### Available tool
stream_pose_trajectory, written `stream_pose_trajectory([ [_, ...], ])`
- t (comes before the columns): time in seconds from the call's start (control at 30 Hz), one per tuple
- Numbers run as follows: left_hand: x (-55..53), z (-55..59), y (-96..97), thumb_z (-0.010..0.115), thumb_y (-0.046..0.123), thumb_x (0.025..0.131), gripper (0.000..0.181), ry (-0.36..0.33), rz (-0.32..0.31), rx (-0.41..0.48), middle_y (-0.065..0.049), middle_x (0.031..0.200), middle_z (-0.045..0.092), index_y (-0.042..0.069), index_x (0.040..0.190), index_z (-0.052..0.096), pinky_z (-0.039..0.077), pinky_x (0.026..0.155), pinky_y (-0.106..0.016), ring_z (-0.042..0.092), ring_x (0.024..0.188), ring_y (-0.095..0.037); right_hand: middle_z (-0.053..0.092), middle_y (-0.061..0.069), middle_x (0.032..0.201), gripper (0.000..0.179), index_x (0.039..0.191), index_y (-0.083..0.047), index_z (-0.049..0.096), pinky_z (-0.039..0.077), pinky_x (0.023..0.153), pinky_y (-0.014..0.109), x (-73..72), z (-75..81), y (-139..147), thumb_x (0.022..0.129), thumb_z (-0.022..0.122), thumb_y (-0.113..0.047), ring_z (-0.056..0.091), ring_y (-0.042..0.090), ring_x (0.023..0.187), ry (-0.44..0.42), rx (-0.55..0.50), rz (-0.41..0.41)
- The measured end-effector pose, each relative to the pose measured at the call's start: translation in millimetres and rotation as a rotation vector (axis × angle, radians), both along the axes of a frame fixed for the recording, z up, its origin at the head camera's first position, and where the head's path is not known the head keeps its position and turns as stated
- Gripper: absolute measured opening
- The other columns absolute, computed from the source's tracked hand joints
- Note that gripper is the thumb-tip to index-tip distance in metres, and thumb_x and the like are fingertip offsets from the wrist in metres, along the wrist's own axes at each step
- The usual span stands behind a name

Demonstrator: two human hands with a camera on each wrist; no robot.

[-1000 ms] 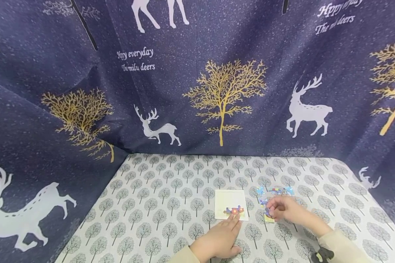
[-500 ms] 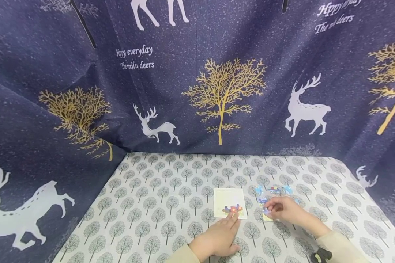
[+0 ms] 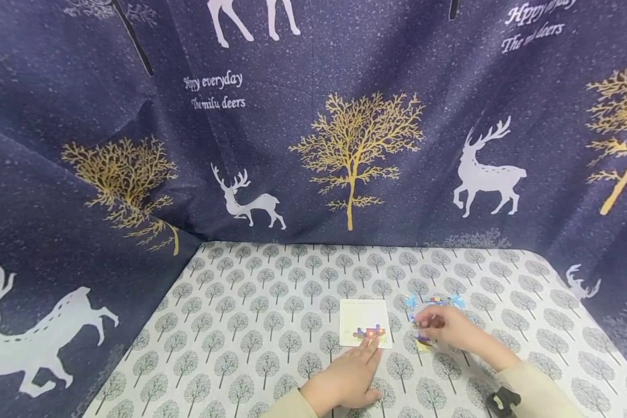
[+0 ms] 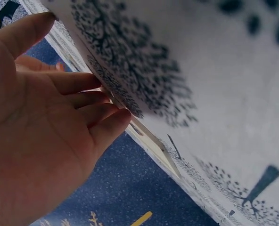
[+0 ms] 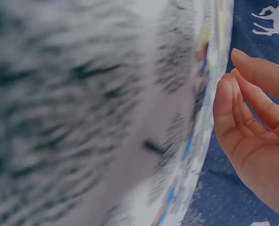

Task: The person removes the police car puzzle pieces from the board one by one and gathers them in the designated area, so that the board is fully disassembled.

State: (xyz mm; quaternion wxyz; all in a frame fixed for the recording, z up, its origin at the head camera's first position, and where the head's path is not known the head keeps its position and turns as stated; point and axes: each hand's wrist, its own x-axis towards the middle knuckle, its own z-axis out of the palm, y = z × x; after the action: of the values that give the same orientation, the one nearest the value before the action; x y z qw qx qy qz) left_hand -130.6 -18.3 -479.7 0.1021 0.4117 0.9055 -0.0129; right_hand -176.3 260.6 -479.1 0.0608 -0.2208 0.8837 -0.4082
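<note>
A shallow white puzzle board (image 3: 363, 319) lies on the table, with a few joined purple, red and yellow jigsaw pieces (image 3: 370, 333) along its near edge. My left hand (image 3: 345, 374) is laid flat, its straight fingertips touching the board's near edge and those pieces. In the left wrist view, the fingers reach to the board (image 4: 151, 141). To the right, my right hand (image 3: 451, 330) hovers over loose jigsaw pieces (image 3: 424, 343) in yellow and purple. The right wrist view shows its fingers (image 5: 224, 101) loosely bent, thumb and forefinger apart, nothing between them.
More loose blue jigsaw pieces (image 3: 457, 302) lie just behind my right hand, partly hidden by it. A tree-patterned cloth (image 3: 251, 325) covers the table. A dark blue curtain (image 3: 313, 145) with deer and trees hangs behind and at the left.
My right hand has risen slightly and shifted away from the yellow and purple pieces, which show more now. The left hand stays on the board. The head view has shifted a little.
</note>
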Motion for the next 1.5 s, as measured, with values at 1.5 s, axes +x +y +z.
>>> stream_pose_trajectory([
  [1.5,0.7,5.6,16.3,0.054,0.053,0.092,0.075,0.012,-0.073,-0.038,-0.013,0.156,0.027,0.005,0.147,0.037,0.029,0.112,-0.028,0.024,0.144,-0.02,0.06,0.0,0.077,0.024,0.105,-0.007,0.073,0.045,0.054,0.018,-58.5,-12.6,-88,0.082,0.074,-0.011,0.051,0.004,0.062,-0.151,-0.027,0.325],
])
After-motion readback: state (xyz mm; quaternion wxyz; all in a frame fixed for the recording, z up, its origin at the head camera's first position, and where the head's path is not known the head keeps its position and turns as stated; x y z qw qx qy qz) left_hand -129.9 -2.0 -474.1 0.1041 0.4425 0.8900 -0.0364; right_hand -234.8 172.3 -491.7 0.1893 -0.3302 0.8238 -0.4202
